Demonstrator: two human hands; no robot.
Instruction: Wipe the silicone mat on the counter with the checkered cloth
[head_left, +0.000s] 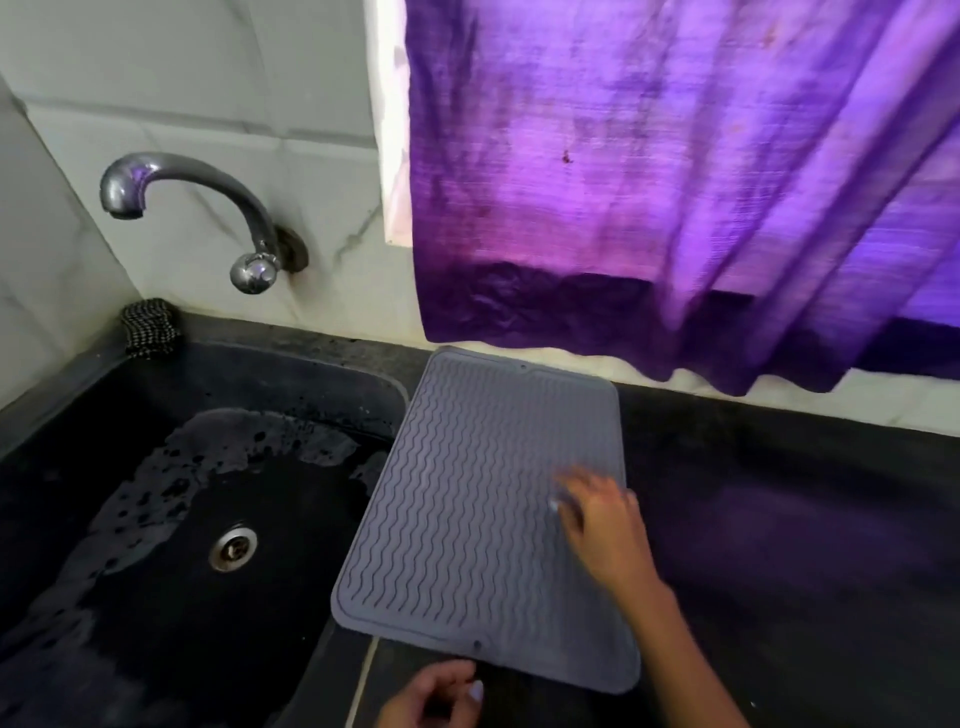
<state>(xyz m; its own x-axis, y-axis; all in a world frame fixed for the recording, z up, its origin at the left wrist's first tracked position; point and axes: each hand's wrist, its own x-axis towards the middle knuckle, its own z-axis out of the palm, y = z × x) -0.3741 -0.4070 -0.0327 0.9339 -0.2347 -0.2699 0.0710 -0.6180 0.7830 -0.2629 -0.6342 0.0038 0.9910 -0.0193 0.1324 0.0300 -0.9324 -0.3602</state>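
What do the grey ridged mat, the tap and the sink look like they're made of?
Mat: probably silicone, matte grey with moulded wavy ridges. Tap: polished metal, judging by its mirror-like reflections. Sink: dark, dull and speckled, perhaps stone or composite; hard to tell.

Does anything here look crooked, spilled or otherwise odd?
Yes. The grey silicone mat lies askew, its left edge hanging over the sink rim. Pale residue patches the sink floor. The checkered cloth sits bunched in the back corner, unused, while the right hand is over the mat bare.
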